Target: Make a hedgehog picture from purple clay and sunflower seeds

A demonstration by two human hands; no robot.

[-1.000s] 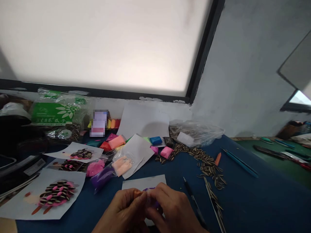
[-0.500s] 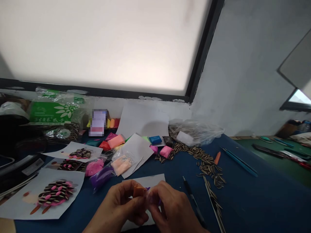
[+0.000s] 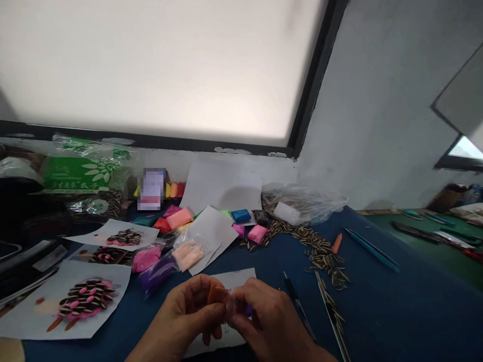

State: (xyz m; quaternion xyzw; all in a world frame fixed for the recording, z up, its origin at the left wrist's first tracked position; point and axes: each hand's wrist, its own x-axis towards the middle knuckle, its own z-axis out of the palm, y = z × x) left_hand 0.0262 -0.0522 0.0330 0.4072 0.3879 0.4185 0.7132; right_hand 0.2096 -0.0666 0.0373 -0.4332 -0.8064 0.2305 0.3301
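My left hand point(image 3: 184, 314) pinches a small orange clay packet point(image 3: 216, 294) between thumb and fingers. Against it, my right hand point(image 3: 269, 311) grips the crinkled clear plastic wrapper point(image 3: 230, 305) at the packet's right end. A purple bit point(image 3: 248, 310) shows by the right fingers; what it belongs to is hidden. Under both hands lies a white sheet point(image 3: 236, 278) with faint drawn lines. To the right of the hands are a black pen point(image 3: 296, 300) and a slim metal tool point(image 3: 331, 317), perhaps a knife or tweezers.
Printed pictures point(image 3: 33, 286) of a seed-covered figure lie left. Bagged clay, including purple point(image 3: 160, 275), peach point(image 3: 188, 255) and blue point(image 3: 240, 216), sits behind the hands. Loose sunflower seeds point(image 3: 320, 251), an orange stick point(image 3: 337, 243) and a blue pen-like tool point(image 3: 372, 250) lie right.
My hands stay together on the orange packet and its wrapper, with small finger shifts. The right hand has moved slightly, and drawn lines on the sheet show below the fingers.
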